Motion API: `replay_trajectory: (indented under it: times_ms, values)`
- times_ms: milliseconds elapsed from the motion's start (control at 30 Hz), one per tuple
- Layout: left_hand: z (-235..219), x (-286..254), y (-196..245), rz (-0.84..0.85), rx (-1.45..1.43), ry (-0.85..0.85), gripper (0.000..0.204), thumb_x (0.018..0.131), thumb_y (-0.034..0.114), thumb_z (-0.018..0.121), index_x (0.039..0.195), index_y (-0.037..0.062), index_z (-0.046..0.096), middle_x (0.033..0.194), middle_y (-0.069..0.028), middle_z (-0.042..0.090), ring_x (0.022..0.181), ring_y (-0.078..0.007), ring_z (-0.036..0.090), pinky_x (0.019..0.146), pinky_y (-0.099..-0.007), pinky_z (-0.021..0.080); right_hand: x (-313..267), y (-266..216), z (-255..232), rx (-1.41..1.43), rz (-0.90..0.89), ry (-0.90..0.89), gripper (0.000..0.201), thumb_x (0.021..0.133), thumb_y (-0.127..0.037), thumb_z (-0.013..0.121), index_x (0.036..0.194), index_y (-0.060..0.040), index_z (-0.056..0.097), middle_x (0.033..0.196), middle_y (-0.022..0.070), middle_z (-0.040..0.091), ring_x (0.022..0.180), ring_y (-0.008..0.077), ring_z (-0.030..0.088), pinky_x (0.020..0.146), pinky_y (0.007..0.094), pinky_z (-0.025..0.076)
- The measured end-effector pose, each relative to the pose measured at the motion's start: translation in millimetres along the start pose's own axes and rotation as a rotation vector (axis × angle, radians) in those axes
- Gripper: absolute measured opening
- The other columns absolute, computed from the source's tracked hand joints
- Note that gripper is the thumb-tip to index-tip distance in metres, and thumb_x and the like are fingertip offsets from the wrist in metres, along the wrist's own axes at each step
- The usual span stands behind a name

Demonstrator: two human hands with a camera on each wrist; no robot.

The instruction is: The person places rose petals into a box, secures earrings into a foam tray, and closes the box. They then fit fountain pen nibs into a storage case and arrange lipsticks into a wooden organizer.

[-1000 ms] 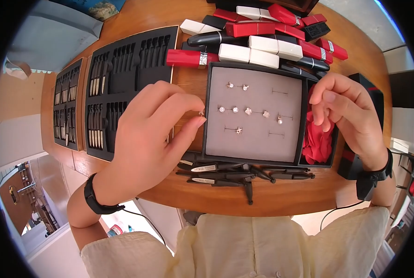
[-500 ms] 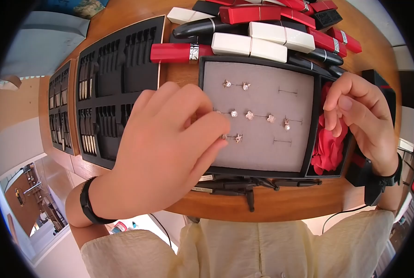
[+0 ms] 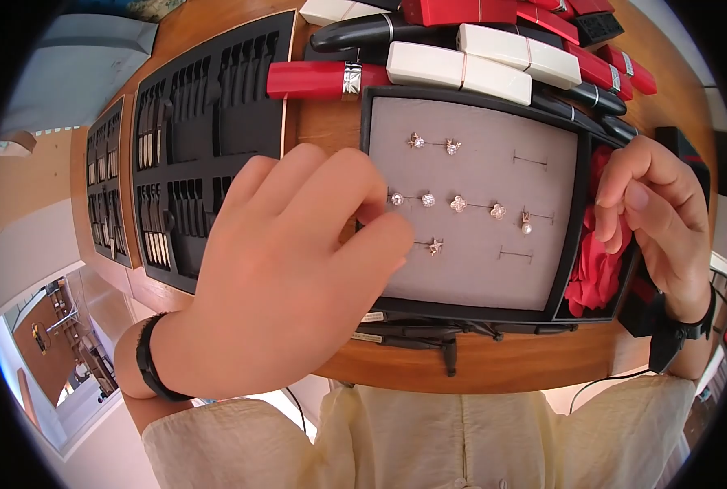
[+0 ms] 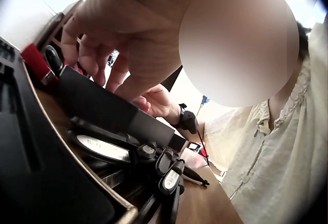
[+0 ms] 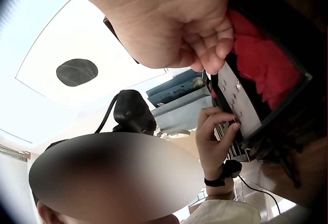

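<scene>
In the head view my left hand (image 3: 298, 269) is over the lower left of a grey foam pad (image 3: 477, 277) set in a black box. Its thumb and index finger pinch a small earring, which the hand hides here; the right wrist view shows the fingertips (image 5: 235, 125) at the pad. Close by, a star-shaped earring (image 3: 436, 246) sits in a slit, with round stone studs (image 3: 428, 200), clover-shaped studs (image 3: 459, 204) and a pearl drop earring (image 3: 526, 226) around it. My right hand (image 3: 661, 216) hangs loosely curled and holds nothing, beside red petal-like pieces (image 3: 593, 277).
Behind the box lie red lipstick tubes (image 3: 310, 80), white boxes (image 3: 459, 72) and black tubes. Black trays (image 3: 253, 134) with several slim black tools stand to the left. Several black hair clips (image 4: 105, 147) lie along the box's front side.
My left hand has moved right with the earring, from beside the box to over the pad's lower left. The box sits slightly further right in view. My right hand keeps the same pose.
</scene>
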State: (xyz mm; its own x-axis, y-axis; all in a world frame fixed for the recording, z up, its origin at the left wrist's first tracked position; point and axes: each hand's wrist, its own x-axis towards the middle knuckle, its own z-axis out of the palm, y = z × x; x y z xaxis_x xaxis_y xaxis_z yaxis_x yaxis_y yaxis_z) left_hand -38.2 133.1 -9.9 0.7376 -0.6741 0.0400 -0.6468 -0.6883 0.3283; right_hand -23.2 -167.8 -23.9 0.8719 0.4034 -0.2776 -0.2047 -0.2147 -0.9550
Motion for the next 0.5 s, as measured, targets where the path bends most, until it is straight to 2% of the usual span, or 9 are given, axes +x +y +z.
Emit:
replay_trajectory:
  times_ms: [133, 500]
  values:
    - [-1.4, -0.4, 0.5, 0.014, 0.045, -0.028, 0.022, 0.066, 0.007, 0.078, 0.085, 0.0088, 0.067, 0.088, -0.0051, 0.052, 0.072, -0.0221, 0.050, 0.065, -0.0336, 0.039, 0.2, 0.7, -0.5, 0.000, -0.015, -0.009, 0.021, 0.098, -0.020, 0.048, 0.093, -0.0011, 0.056, 0.074, 0.0062, 0.057, 0.062, 0.0084, 0.055, 0.055, 0.0192, 0.045]
    - [1.3, -3.9, 0.1, 0.082, 0.044, 0.041, 0.030, 0.064, 0.007, 0.079, 0.091, 0.0083, 0.067, 0.089, -0.0054, 0.057, 0.073, -0.0245, 0.052, 0.065, -0.0355, 0.038, -0.3, 0.2, -1.5, -0.018, -0.024, -0.025, 0.022, 0.098, -0.021, 0.048, 0.093, -0.0014, 0.056, 0.074, 0.0061, 0.057, 0.062, 0.0079, 0.055, 0.056, 0.0187, 0.045]
